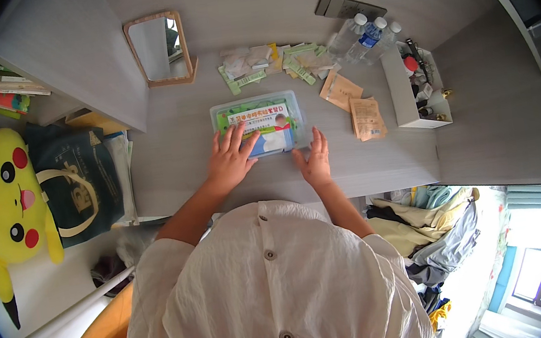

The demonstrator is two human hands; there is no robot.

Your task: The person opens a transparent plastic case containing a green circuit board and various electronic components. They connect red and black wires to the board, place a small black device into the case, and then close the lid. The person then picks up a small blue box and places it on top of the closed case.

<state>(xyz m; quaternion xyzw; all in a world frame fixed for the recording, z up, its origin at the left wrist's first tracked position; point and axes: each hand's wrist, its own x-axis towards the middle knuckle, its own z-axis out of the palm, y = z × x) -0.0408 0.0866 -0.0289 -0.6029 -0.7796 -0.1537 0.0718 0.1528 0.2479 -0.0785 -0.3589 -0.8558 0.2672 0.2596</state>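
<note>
A clear plastic box (297, 108) with a colourful printed label lies flat on the grey desk in front of me; its lid looks closed. My left hand (232, 157) rests on the box's near left part, fingers spread over the label. At the near right corner is my right hand (314, 159), fingers stretched out and apart, the thumb and fingertips by the box's edge. Whether the right fingertips touch the box I cannot tell. Neither hand grips anything. What the box contains is mostly hidden by the label.
Behind the box lie several small green and white packets (246, 77). Brown paper sachets (368, 118) are to the right, near a white organizer (409, 84). Clear bottles (366, 41) stand at the back right, a wood-framed mirror (161, 47) at the back left. A yellow plush toy (10, 194) sits far left.
</note>
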